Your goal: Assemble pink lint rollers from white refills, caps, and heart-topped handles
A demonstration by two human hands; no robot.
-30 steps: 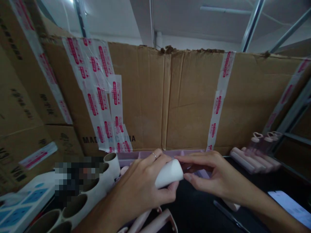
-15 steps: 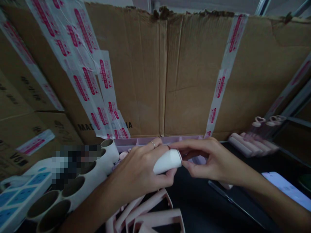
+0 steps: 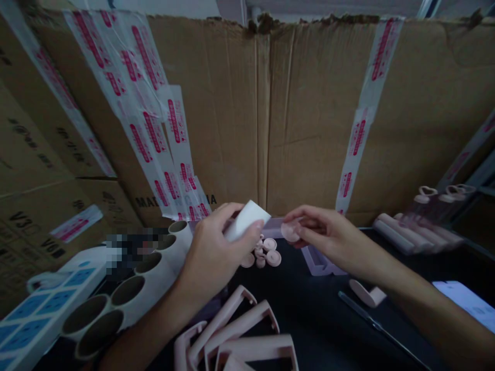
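My left hand is closed around a white tube-like piece, which tilts up to the right. Between the fingertips of my right hand is a small round pink disc, apart from the white piece. Below and between the hands, several small round pink parts lie on the black table surface. A lilac tray sits beneath my right hand, partly covered by it. Nearer to me, several pink curved frame pieces overlap at the bottom.
Several white open tubes stand at the left beside a power strip. On the right lie a thin pen-like tool, a pink part, a lit phone and pink cylinders. A cardboard box walls off the back.
My hands have separated, and the white piece has tilted upward in my left hand. A pink disc now shows in my right fingers. The small pink parts have come into view.
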